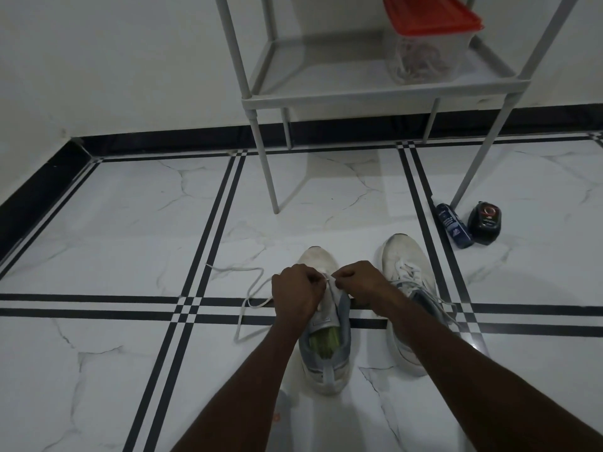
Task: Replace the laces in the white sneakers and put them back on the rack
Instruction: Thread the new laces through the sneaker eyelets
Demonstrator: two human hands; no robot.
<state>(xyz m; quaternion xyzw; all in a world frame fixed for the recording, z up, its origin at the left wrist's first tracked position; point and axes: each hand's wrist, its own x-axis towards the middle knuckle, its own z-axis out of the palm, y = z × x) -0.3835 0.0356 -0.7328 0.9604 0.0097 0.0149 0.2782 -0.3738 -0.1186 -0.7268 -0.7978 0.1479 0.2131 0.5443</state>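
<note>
Two white sneakers stand on the tiled floor, toes pointing away from me. The left sneaker [321, 259] has a grey heel and a green insole. Over its eyelets my left hand [295, 296] and my right hand [357, 282] both pinch a white lace [248, 300], whose free length loops out over the floor to the left. The right sneaker [408, 256] is laced, its ends lying loose beside my right forearm. The grey shoe rack [359, 93] stands behind the sneakers against the wall.
A clear plastic box with a red lid [427, 40], holding tangled laces, sits on the rack's lower shelf. A dark blue bottle [455, 230] and a black round tin [484, 221] lie on the floor by the rack's right front leg [470, 171].
</note>
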